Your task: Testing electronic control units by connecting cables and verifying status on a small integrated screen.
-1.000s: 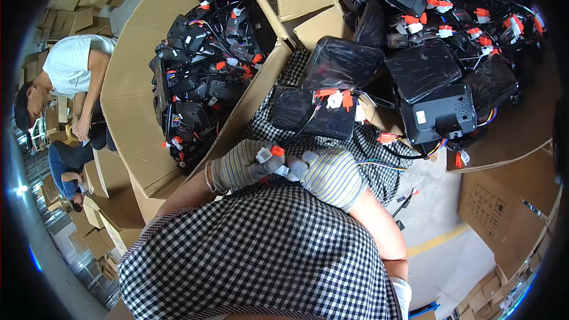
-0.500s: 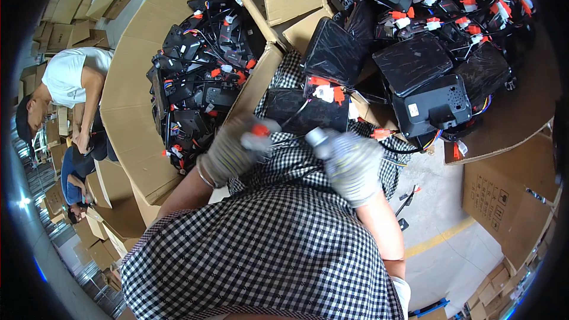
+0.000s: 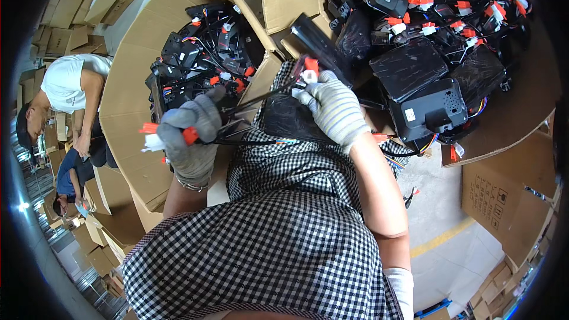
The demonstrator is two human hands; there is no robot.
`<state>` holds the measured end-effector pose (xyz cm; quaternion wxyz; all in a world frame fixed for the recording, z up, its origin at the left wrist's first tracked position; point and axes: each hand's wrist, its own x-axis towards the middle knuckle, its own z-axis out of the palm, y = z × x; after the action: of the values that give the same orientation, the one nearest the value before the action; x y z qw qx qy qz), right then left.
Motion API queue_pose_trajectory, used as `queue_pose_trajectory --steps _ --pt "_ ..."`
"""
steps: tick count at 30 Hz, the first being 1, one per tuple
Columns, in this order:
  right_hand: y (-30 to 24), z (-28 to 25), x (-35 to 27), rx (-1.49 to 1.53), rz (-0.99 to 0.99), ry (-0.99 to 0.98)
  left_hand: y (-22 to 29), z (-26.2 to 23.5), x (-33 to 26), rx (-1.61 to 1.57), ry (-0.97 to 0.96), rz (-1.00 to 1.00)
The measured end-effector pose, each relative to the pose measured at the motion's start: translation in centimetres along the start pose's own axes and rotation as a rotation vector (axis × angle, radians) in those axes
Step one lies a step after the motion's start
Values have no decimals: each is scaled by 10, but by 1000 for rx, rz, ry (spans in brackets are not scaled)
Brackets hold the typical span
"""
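Observation:
My left hand (image 3: pixel 192 133), in a grey glove, is closed around black cables; red and white plug connectors (image 3: pixel 153 136) stick out past its fingers. From this hand a black cable runs toward the right across the lap. My right hand (image 3: pixel 336 106), in a striped knit glove, has its fingers pinched at a cable lead with a red and white connector (image 3: pixel 309 71). Just beyond it a flat black device (image 3: pixel 320 42) stands tilted. Another flat black device (image 3: pixel 289 117) lies on my checked apron (image 3: pixel 272 237), partly behind the right hand.
At left stands an open carton (image 3: pixel 127 92) filled with black devices and cables. A larger carton (image 3: pixel 504 139) at right holds several black housings (image 3: pixel 430 106) with connectors. Two people (image 3: pixel 77 83) work at far left. A loose cable piece (image 3: pixel 410 197) lies on the floor.
My left hand has moved left with the cables and connectors. My right hand has moved up and away to a connector lead, and a flat black device beyond it has tilted up.

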<state>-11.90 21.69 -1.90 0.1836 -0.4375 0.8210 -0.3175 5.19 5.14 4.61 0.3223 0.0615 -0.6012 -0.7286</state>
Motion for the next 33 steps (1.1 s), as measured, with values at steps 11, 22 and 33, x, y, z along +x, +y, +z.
queue_pose_trajectory --steps 11,22,33 --pt "-75 -32 -52 261 -419 171 8 22 -13 786 -218 81" --pt "-59 -25 -85 417 -481 202 -6 21 -4 422 -670 196" --pt "-57 -46 -115 819 328 247 -48 46 -16 539 -646 -233"
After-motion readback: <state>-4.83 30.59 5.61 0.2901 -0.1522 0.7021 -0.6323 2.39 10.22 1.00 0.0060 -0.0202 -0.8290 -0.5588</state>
